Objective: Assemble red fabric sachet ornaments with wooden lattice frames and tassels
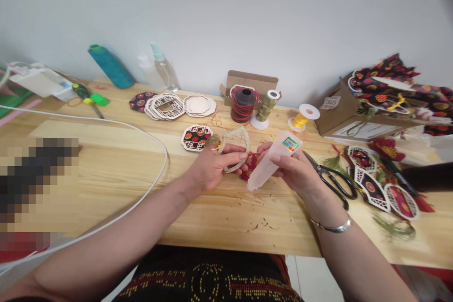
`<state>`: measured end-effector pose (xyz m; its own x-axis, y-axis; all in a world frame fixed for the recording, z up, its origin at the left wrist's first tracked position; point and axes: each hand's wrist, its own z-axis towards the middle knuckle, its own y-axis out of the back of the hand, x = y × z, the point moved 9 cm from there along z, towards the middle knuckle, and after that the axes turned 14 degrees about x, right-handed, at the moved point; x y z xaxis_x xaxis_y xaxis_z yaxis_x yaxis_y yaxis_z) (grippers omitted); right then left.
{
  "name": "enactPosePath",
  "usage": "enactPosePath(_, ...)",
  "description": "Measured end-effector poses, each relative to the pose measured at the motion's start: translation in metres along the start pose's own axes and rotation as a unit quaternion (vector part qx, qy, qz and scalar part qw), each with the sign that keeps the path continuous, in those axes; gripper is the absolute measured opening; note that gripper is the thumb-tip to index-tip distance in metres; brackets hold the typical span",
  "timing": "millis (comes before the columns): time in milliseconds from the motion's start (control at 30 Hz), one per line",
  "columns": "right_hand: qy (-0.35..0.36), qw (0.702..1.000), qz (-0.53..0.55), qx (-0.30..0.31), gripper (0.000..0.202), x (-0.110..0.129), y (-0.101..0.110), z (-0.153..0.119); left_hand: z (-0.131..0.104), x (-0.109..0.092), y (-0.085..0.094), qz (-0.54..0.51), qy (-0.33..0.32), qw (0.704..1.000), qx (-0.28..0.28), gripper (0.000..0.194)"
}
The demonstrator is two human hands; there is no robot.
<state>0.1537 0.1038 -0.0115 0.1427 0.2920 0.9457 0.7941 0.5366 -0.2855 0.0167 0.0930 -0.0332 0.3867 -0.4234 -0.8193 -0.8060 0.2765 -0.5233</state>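
My left hand is closed on a pale openwork wooden frame, gripped between thumb and fingers. In my right hand is a translucent white plastic bottle, tilted with its narrower end pointing down and left; a coloured barcode label is near its upper end. A piece of red patterned fabric shows between the two hands, partly hidden by the bottle and fingers. Just beyond my left hand lies an octagonal wooden ornament backed with patterned fabric, with an olive tassel beside it.
Black-handled scissors lie right of my right hand, near several finished ornaments. Thread spools stand along the wall. A cardboard box holds patterned fabric. A white cable crosses the left side. Dark scraps dot the table front.
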Motion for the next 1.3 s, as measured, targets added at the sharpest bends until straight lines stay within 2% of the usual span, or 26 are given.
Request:
enactPosePath(500,-0.005,1.000,0.008,0.007,0.031,-0.004,0.001,-0.001,0.001,0.002,0.004,0.010,0.000,1.000,-0.015,0.017)
enactPosePath(700,-0.015,0.999,-0.013,0.025,0.046,0.005,0.000,-0.004,-0.001,-0.001,0.005,0.002,-0.010,0.999,-0.036,0.016)
enactPosePath(767,0.014,1.000,-0.019,0.012,0.045,0.013,0.004,-0.006,-0.002,-0.002,0.007,-0.004,-0.009,0.999,-0.049,0.015)
enactPosePath(867,0.103,0.993,-0.059,-0.020,0.030,0.029,0.010,-0.011,-0.002,-0.003,0.009,-0.009,-0.009,0.998,-0.065,0.014)
enactPosePath(967,0.195,0.969,-0.136,-0.067,0.023,0.043,0.010,-0.022,-0.002,-0.003,0.011,-0.003,-0.011,0.997,-0.076,0.014)
enactPosePath(1067,0.257,0.924,-0.261,-0.108,0.016,0.057,-0.002,-0.035,-0.002,-0.004,0.011,0.010,-0.019,0.997,-0.075,0.013)
enactPosePath(1200,0.300,0.862,-0.389,-0.128,0.016,0.070,-0.021,-0.044,-0.002,-0.004,0.010,0.018,-0.021,0.997,-0.075,0.014)
enactPosePath(1300,0.312,0.843,-0.416,-0.135,0.017,0.073,-0.023,-0.045,-0.003,-0.004,0.010,0.014,-0.022,0.997,-0.078,0.016)
